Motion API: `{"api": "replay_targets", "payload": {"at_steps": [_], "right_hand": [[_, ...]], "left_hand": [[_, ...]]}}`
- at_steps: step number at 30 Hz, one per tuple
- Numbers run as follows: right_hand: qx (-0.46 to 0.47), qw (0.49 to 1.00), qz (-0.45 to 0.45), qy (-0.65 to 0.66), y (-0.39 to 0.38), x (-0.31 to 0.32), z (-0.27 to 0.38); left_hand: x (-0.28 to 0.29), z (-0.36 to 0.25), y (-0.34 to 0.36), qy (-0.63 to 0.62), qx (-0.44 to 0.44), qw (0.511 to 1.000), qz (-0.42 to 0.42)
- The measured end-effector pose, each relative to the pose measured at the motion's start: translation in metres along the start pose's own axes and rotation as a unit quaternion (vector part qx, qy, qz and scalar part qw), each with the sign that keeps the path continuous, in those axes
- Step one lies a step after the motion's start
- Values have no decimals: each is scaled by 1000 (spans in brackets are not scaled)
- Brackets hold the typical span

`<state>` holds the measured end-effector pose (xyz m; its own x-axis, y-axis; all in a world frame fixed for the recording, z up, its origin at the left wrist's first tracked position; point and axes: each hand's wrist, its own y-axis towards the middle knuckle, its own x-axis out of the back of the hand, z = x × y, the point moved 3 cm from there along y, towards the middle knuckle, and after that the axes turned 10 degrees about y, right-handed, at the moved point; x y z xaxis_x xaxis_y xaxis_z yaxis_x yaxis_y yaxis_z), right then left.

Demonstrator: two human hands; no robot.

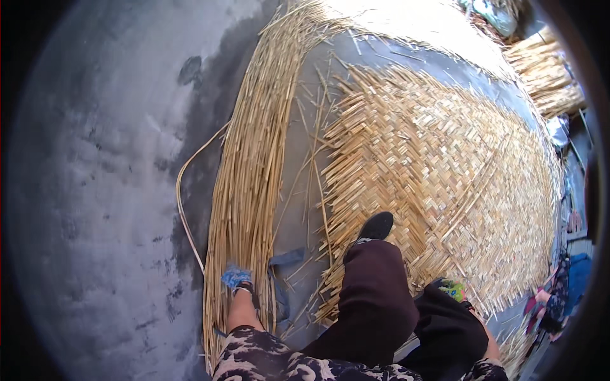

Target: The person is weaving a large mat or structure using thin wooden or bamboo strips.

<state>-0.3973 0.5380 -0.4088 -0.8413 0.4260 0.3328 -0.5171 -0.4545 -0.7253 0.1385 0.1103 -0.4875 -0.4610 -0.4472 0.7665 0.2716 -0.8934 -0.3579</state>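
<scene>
Beside one mat (451, 146), one left hand (236, 277) lies over one reed bundle (248, 184).

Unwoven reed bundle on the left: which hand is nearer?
Left: the left hand is over the reed bundle; the right hand is off to its right, by the right leg.

The left hand (236, 277) is blurred, so its grip on the reeds (251, 165) is unclear. The right hand (454, 291), beside a knee (445, 333), shows no distinct fingers. The legs hide part of the mat (483, 171). Another person (560, 301) is too small to make out.
</scene>
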Motion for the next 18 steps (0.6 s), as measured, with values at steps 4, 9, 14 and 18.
{"api": "replay_targets", "payload": {"at_steps": [4, 9, 14, 18], "right_hand": [[2, 1000, 1, 11, -3, 2, -7], [2, 1000, 11, 19, 3, -9, -8], [3, 1000, 20, 20, 8, -13, -4], [5, 999, 30, 15, 12, -16, -5]], "left_hand": [[3, 19, 22, 7, -12, 999, -31], [16, 50, -10, -343, -52, 924, -160], [-5, -20, -73, -98, -147, 969, -172], [-7, -66, -88, -218, -171, 957, -84]]}}
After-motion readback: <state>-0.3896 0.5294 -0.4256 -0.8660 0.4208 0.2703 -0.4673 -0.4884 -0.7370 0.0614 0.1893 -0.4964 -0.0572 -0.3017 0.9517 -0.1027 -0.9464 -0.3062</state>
